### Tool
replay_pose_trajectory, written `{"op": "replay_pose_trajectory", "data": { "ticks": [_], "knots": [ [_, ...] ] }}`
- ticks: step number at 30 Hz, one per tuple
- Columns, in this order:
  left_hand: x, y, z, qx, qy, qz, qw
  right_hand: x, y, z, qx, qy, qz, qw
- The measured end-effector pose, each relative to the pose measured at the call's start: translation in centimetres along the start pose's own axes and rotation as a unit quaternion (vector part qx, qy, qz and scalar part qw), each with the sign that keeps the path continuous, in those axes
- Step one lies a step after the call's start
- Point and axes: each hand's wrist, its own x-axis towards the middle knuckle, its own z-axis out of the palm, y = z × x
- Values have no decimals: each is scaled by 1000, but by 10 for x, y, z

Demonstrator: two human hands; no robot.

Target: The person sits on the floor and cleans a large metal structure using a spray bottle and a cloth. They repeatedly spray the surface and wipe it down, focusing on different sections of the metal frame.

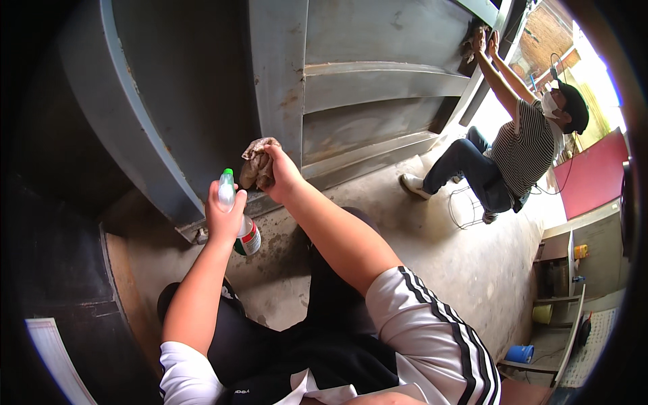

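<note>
My left hand [224,215] grips a spray bottle [248,237] by its neck. Its trigger head is clear plastic with a green nozzle, and a red and green label wraps the body below my fist. In my right hand [284,177] is a crumpled, stained brown rag [258,162], held up just right of the bottle. Both hands are in front of a large grey metal panel [278,66] with raised ribs and brownish rust marks. The rag appears close to the panel's upright rib; whether it touches cannot be told.
A seated co-worker [524,144] at the right presses both hands against the panel's far end. Under them is a wire-frame stool [463,207]. Shelving at the lower right holds a blue bucket [520,353]. The concrete floor [430,273] has wet spots near my feet.
</note>
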Motion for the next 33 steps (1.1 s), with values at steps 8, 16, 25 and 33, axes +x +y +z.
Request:
{"op": "replay_pose_trajectory", "data": {
  "ticks": [8, 16, 25, 33],
  "knots": [
    [-32, -31, -13, 123, 3, 99, 988, -15, 6, -21, -23, -4, -21, 1000],
    [-63, -20, -27, 60, 3, 37, 997, -59, 8, -15, -25, 3, -35, 999],
    [-53, 5, -12, 120, -9, 65, 991, -42, 10, -7, -24, -63, -13, 998],
    [-19, 8, -1, 109, -26, 30, 993, -24, -17, 18, -39, -55, -101, 993]
  ]
}}
